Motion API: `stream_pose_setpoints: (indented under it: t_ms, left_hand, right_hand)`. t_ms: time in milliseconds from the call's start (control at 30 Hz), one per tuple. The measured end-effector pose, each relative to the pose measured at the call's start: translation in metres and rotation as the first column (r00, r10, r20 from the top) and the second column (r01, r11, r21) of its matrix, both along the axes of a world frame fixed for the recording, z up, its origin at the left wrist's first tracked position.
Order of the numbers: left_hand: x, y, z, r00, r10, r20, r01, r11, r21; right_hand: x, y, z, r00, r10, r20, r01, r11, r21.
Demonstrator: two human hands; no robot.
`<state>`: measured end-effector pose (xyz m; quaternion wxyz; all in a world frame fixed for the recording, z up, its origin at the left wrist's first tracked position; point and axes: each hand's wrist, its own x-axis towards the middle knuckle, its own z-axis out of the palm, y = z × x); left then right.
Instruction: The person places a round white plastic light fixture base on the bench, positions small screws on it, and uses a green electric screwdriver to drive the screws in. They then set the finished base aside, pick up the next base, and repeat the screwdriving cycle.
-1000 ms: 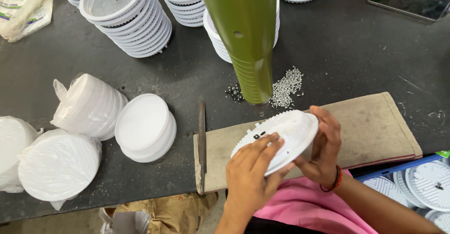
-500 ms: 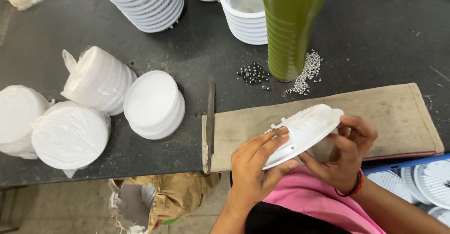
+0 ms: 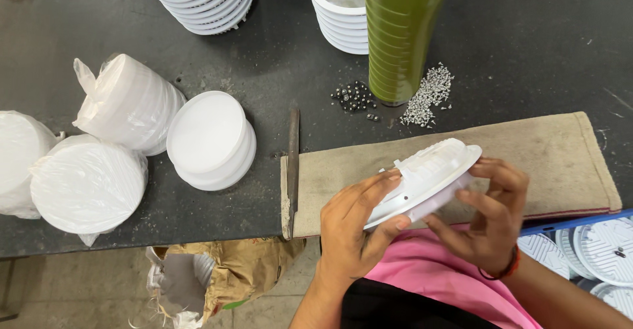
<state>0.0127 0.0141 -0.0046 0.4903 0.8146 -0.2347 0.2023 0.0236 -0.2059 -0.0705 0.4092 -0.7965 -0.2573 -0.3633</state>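
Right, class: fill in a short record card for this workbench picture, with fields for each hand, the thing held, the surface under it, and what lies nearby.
Left hand: left hand grips the near edge of the white round housing
Right hand: right hand supports it from the far side and below
Housing: tilted, ribbed side up
Under it: beige cloth pad on the dark table
Nearby: metal file, green cylinder, small dark screws, white discs
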Motion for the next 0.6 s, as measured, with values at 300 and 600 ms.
stream_pose_setpoints:
  t_ms: [300,600]
  left_hand:
    - [0.001,0.002,-0.001,1.000,0.001,-0.008,-0.001,1.000,-0.011]
    - [-0.002,0.000,-0.002,1.000,-0.006,0.025,0.005,1.000,0.017]
  right_hand:
    - [0.015,-0.023,0.000,0.964,0.229,-0.136,-0.208,0.966,0.153]
    - [0.007,-0.012,0.005,0.998,-0.055,-0.006,0.055,0.998,-0.011]
